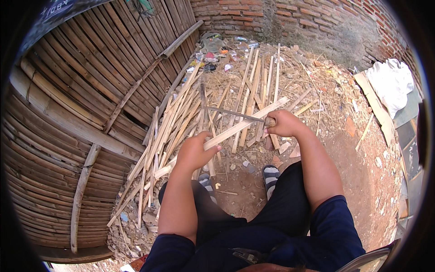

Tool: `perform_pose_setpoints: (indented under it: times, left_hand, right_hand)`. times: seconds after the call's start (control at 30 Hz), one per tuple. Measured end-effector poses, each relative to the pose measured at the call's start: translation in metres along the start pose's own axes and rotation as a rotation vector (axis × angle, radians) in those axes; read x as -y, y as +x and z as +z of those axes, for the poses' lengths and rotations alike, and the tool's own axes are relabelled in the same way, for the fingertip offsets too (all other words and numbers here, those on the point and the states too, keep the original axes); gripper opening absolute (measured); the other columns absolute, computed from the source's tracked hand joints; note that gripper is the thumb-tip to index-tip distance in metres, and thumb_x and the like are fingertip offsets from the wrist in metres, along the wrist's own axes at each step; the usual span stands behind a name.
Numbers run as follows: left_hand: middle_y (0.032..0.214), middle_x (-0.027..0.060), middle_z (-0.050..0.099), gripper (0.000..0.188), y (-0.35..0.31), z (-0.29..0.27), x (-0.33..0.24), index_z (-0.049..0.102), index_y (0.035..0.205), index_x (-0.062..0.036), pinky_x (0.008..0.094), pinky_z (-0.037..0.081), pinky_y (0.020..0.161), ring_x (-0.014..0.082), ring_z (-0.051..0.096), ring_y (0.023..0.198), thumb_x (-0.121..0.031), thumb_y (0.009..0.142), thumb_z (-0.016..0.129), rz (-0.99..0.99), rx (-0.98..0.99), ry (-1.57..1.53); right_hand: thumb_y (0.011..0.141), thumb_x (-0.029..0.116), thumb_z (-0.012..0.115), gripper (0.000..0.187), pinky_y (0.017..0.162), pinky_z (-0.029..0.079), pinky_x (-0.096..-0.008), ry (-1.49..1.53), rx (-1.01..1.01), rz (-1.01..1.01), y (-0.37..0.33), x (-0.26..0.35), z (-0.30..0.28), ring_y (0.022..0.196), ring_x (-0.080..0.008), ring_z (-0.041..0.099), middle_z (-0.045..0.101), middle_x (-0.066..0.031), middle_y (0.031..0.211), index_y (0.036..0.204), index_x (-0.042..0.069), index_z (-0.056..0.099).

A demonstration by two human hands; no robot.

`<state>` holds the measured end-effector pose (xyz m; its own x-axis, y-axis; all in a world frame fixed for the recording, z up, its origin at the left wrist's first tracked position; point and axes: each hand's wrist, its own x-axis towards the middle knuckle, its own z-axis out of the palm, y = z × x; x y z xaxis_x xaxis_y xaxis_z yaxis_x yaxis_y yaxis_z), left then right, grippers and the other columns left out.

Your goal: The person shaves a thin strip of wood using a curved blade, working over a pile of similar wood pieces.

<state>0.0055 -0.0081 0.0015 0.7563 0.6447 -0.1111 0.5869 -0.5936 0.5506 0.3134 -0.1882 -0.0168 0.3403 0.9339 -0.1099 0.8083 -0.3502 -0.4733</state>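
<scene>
we see the left hand (195,149) curled round a pale wooden strip (233,129), the thumb along its near side and the fingers on the far side, so it is partly closed and gripping rather than spread. the right hand (282,123) is closed round the stubby wooden handle (270,122) of a long-bladed knife (231,112), its fingers mostly tucked around the grip.

the strip slants from beside the left wrist, through the left hand, up to a free end just beyond the right hand. the blade points leftward from the right fist and crosses the strip between our two hands; we cannot tell whether it touches the wood there.

to the left of the left hand and beyond it, we have a loose heap of wooden strips (176,113), with more long strips (252,84) lying ahead of both hands on littered ground (299,68). further left of the left hand stands a slatted bamboo wall (86,72), and well beyond both hands a brick wall (312,20). far out past the right hand sits a crumpled white sack (392,84). nearer to us than the hands are our sandals (271,176).
</scene>
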Motion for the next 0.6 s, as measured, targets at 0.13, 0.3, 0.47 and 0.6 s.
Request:
perform_pose_setpoints:
  times: [0.13, 0.3, 0.47, 0.6]
  left_hand:
    - [0.089, 0.0179, 0.077, 0.057, 0.001, 0.003, 0.007, 0.071, 0.130, -0.0105, 0.0470, 0.058, 0.078, 0.0359, 0.076, 0.085, -0.046, 0.087, 0.084, 0.058, -0.042, 0.026]
    - [0.097, 0.0213, 0.078, 0.059, 0.002, 0.003, 0.006, 0.072, 0.130, -0.0105, 0.0446, 0.059, 0.084, 0.0369, 0.077, 0.092, -0.046, 0.085, 0.087, 0.017, -0.015, 0.015]
    - [0.089, 0.0176, 0.077, 0.056, 0.002, 0.007, 0.011, 0.071, 0.130, -0.0113, 0.0473, 0.058, 0.078, 0.0363, 0.076, 0.086, -0.046, 0.088, 0.084, 0.065, -0.045, 0.019]
    - [0.088, 0.0172, 0.077, 0.056, 0.002, 0.006, 0.010, 0.072, 0.131, -0.0123, 0.0471, 0.058, 0.078, 0.0358, 0.076, 0.085, -0.046, 0.088, 0.084, 0.062, -0.032, 0.006]
  right_hand:
    - [0.083, 0.037, 0.088, 0.057, 0.095, 0.056, -0.0483, -0.069, 0.007, 0.033, 0.000, 0.004, -0.002, 0.107, -0.0431, 0.072, 0.076, -0.0254, 0.110, 0.124, 0.001, 0.073]
    - [0.080, 0.035, 0.090, 0.052, 0.088, 0.057, -0.0478, -0.021, -0.041, -0.090, -0.001, 0.007, 0.010, 0.099, -0.0433, 0.073, 0.075, -0.0256, 0.100, 0.115, 0.000, 0.074]
    - [0.082, 0.037, 0.089, 0.058, 0.093, 0.057, -0.0471, -0.006, 0.030, -0.048, 0.002, 0.008, 0.004, 0.105, -0.0422, 0.073, 0.076, -0.0255, 0.109, 0.124, 0.001, 0.073]
    - [0.083, 0.038, 0.088, 0.059, 0.094, 0.057, -0.0473, -0.029, 0.039, 0.038, 0.004, -0.002, 0.001, 0.107, -0.0423, 0.073, 0.076, -0.0253, 0.109, 0.126, 0.001, 0.073]
